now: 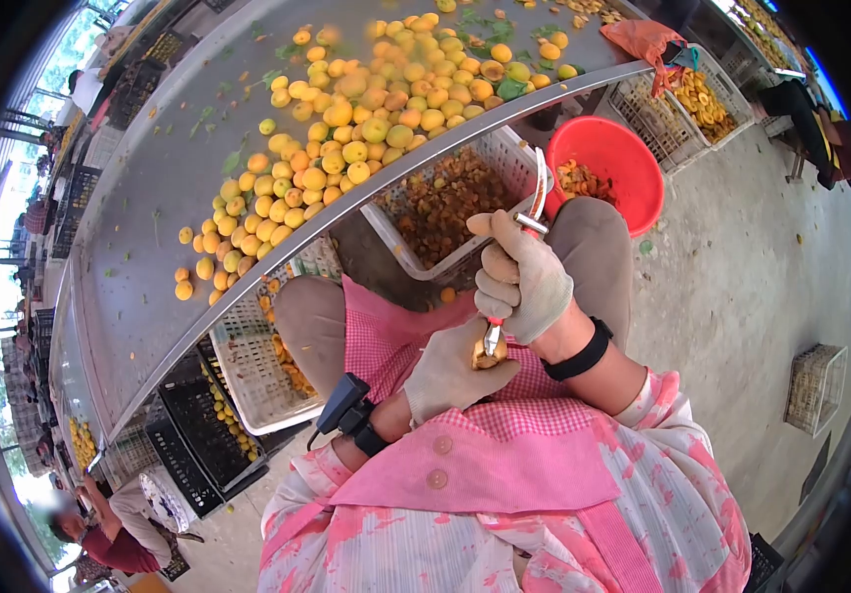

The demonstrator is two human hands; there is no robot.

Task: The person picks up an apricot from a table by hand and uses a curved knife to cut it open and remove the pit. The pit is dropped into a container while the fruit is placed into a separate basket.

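Fruit [351, 133] on table [139, 257], crate [453, 263] below

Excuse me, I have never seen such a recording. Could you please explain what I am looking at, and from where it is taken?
There is no robot here: one person works with two gloved hands. The single picture comes from a camera on that person's head, looking forward and down, so the lap appears below. The bent edges probably come from a wide lens.

The left hand holds a small fruit. The right hand grips a metal tool, its lower tip at that fruit.

On the metal table lies a pile of yellow-orange fruits with some green leaves. Beside the knees stands a red bucket with fruit pieces inside.
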